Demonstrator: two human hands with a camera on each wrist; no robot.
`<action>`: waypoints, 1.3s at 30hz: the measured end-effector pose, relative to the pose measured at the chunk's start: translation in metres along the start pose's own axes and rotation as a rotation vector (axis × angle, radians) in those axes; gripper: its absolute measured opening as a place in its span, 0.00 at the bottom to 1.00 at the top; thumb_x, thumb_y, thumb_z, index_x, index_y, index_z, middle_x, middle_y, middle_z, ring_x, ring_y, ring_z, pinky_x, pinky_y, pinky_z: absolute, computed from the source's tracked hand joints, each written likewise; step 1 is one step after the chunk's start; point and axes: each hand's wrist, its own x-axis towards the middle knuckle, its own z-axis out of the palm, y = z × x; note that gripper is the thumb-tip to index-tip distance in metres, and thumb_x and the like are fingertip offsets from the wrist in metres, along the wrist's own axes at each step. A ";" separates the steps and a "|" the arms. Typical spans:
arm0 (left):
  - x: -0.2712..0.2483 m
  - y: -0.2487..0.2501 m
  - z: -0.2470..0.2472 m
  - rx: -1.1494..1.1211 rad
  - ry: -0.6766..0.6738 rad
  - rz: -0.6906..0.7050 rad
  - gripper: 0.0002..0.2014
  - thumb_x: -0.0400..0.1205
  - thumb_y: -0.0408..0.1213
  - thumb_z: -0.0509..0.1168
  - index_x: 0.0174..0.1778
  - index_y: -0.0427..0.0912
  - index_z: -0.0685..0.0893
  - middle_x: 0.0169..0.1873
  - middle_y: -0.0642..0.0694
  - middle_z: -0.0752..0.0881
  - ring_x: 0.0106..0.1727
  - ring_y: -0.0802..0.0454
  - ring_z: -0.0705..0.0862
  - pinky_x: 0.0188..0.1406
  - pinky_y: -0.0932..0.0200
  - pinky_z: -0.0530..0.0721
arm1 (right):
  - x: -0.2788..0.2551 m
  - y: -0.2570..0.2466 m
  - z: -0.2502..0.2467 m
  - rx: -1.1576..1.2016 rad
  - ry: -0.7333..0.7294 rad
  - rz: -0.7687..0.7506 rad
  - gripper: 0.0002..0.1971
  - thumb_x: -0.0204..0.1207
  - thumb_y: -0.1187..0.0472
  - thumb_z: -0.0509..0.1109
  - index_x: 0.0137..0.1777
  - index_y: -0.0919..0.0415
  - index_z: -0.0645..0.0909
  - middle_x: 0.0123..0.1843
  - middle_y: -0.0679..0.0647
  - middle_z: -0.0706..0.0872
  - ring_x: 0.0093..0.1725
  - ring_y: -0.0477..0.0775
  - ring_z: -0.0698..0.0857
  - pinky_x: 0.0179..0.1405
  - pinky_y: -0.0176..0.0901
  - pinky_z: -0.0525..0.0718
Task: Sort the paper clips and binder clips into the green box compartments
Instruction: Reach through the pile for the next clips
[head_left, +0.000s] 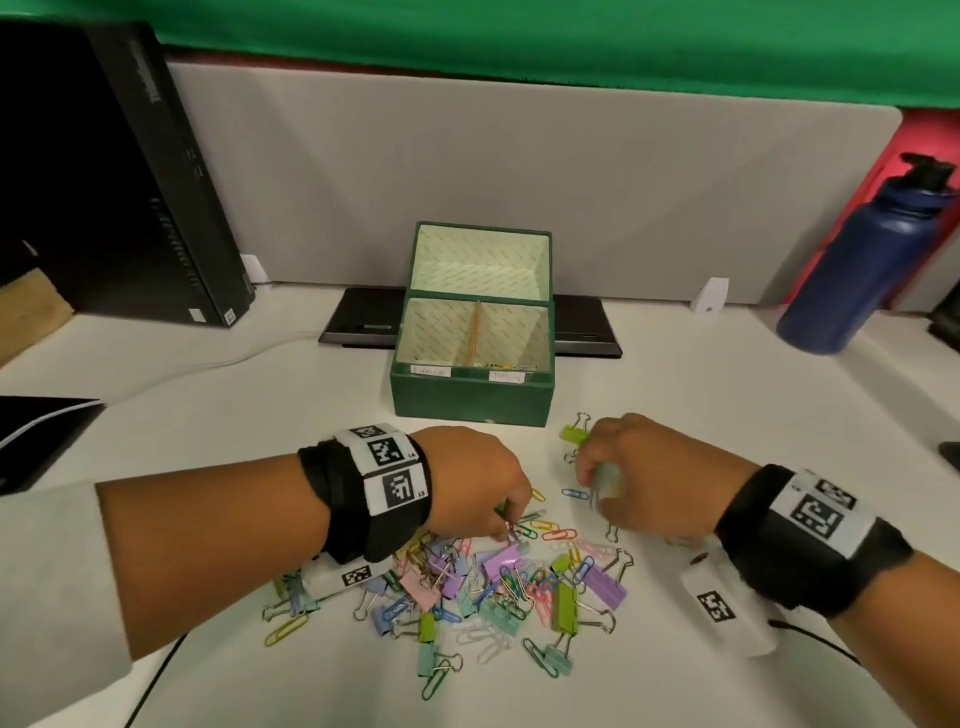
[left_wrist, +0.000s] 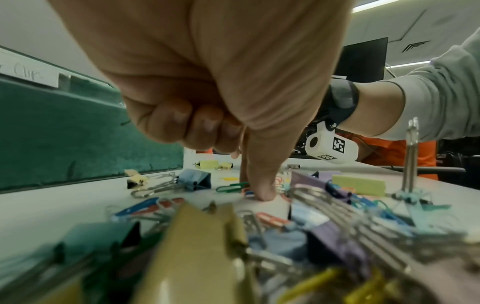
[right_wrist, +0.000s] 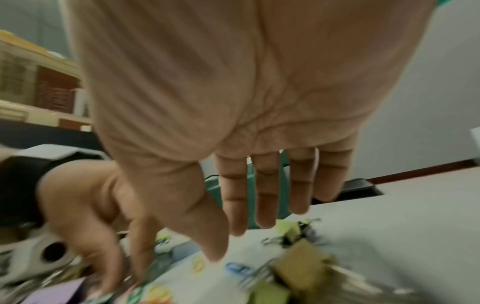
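One green box, two compartments; left hand pinches a paper clip, right hand seemingly spread.

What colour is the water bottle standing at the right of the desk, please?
Dark blue bottle with a black cap; head view.

Matt desk, cloth-faced box, coated wire and bare steel

The green box has a rough, cloth-like matt outside and a pale printed paper lining, with white paper labels on its front rim. Paper clips look like smooth coloured coated wire; binder clips have matt painted bodies and shiny bare metal handles. The worktop is smooth matt white; the bottle is matt blue.
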 end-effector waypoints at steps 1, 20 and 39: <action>-0.001 -0.001 0.001 0.004 -0.012 -0.006 0.11 0.83 0.53 0.65 0.58 0.55 0.85 0.56 0.54 0.85 0.56 0.51 0.82 0.50 0.55 0.79 | 0.001 -0.006 0.005 -0.009 0.016 -0.055 0.12 0.74 0.52 0.72 0.57 0.40 0.82 0.60 0.40 0.80 0.61 0.46 0.77 0.63 0.45 0.80; -0.049 -0.056 -0.012 -0.962 -0.178 -0.228 0.10 0.80 0.43 0.73 0.44 0.39 0.85 0.35 0.49 0.88 0.27 0.58 0.76 0.28 0.64 0.78 | 0.034 -0.030 -0.001 0.307 -0.084 -0.165 0.09 0.70 0.64 0.72 0.41 0.46 0.81 0.38 0.42 0.84 0.34 0.40 0.80 0.36 0.31 0.79; -0.028 -0.071 -0.053 -0.939 -0.070 -0.180 0.08 0.76 0.34 0.77 0.41 0.39 0.83 0.25 0.50 0.85 0.23 0.58 0.76 0.22 0.65 0.76 | 0.067 -0.004 -0.042 0.304 0.518 -0.138 0.06 0.79 0.61 0.71 0.47 0.47 0.84 0.46 0.42 0.84 0.44 0.39 0.83 0.45 0.32 0.80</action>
